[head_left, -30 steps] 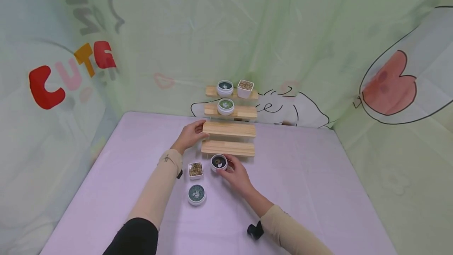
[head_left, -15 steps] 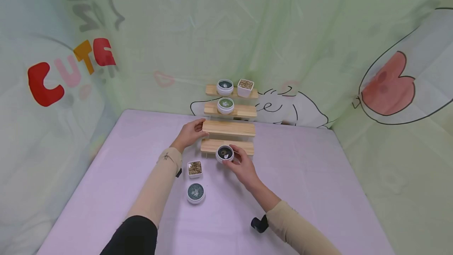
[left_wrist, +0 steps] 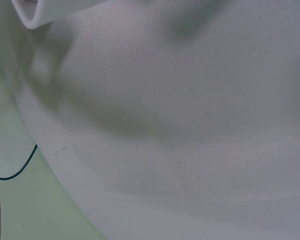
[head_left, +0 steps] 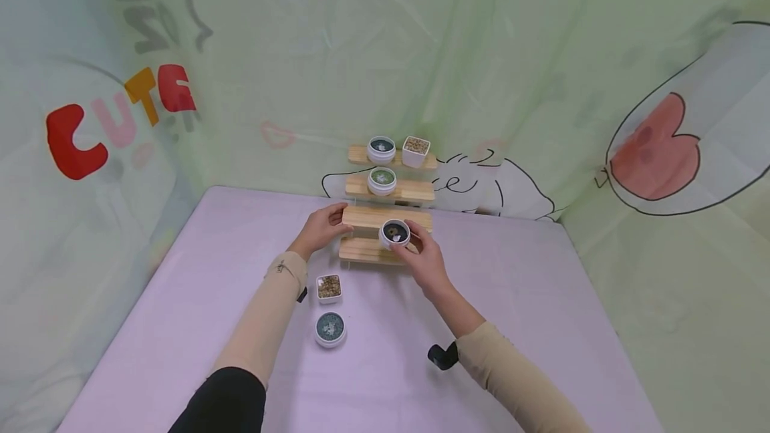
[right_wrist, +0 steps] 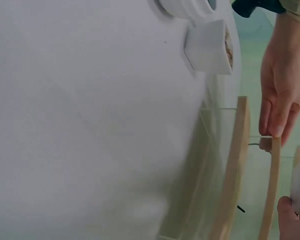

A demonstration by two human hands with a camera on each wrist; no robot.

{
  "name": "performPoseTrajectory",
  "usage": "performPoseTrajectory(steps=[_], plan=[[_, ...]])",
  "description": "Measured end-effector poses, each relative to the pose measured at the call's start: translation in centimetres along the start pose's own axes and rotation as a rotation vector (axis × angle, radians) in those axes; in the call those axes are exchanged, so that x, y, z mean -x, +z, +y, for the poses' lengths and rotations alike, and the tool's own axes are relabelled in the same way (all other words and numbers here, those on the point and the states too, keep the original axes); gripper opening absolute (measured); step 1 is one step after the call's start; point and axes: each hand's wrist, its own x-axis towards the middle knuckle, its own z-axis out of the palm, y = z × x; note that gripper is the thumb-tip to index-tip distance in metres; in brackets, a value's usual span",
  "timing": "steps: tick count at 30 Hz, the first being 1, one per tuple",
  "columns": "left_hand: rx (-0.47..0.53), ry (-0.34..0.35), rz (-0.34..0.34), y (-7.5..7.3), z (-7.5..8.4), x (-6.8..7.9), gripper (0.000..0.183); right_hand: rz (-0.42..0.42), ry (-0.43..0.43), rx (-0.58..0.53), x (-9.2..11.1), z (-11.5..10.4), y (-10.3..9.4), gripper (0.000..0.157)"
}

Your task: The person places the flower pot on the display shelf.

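My left hand (head_left: 321, 228) stays put, its fingers pinching the left end of the second tier (head_left: 371, 216) from the bottom of the wooden stand (head_left: 415, 190); near it on the counter (head_left: 511, 299) stand a square pot (head_left: 329, 299) of gravel (head_left: 329, 285) and a round pot (head_left: 330, 343) with speckled blue-green filling (head_left: 330, 327). The dark-filled pot (head_left: 387, 242) has risen past the front of the bottom tier (head_left: 363, 250), so it seems clear of the counter, pinched at its right side by my right hand's (head_left: 428, 266) fingers.
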Motion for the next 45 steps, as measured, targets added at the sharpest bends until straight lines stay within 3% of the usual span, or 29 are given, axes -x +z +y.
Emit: performPoseTrajectory(steps=[7,15,26,45], plan=[[0.01,-0.006,-0.003,-0.2,0.2,0.0,0.07,0.089,-0.018,-0.018,-1.9,-1.5,-1.2,0.058],[0.014,-0.001,0.003,-0.2,0.0,-0.5,0.071,0.153,-0.026,-0.042,-3.9,-2.6,-2.0,0.063],[0.007,0.018,0.003,-0.1,-0.2,-0.4,0.069,0.187,-0.024,-0.071,-5.9,-2.8,-2.0,0.064],[0.013,0.02,-0.008,-0.1,0.0,0.1,0.069,0.216,-0.044,0.008,-8.4,-3.1,-1.5,0.063]])
